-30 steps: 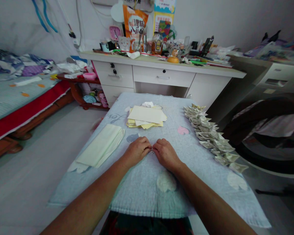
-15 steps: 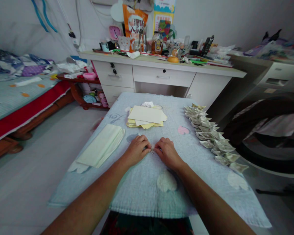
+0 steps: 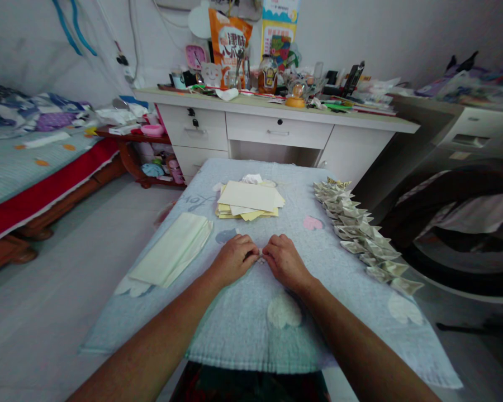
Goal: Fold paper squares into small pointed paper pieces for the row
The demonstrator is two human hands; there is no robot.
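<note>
At the middle of the cloth-covered table (image 3: 243, 329), my left hand (image 3: 236, 258) and my right hand (image 3: 285, 261) meet fingertip to fingertip. Both are closed in a pinch on a small pale piece of paper (image 3: 261, 258), mostly hidden by the fingers. Beyond them lies a stack of cream and yellow paper sheets (image 3: 249, 195), with a crumpled white bit behind it. To the left is a folded pale-green bundle of paper (image 3: 171, 251). Rows of folded paper pieces (image 3: 360, 231) with pointed tips run along the right side.
A white desk (image 3: 276, 128) crowded with jars, a pink clock (image 3: 196, 57) and an orange snack bag (image 3: 229, 47) stands past the table. A bed (image 3: 37, 167) is at the left, a washing machine (image 3: 465, 145) at the right.
Both hands stay in the same place with the fingertips together; the fingers have shifted only slightly. The papers lie as before.
</note>
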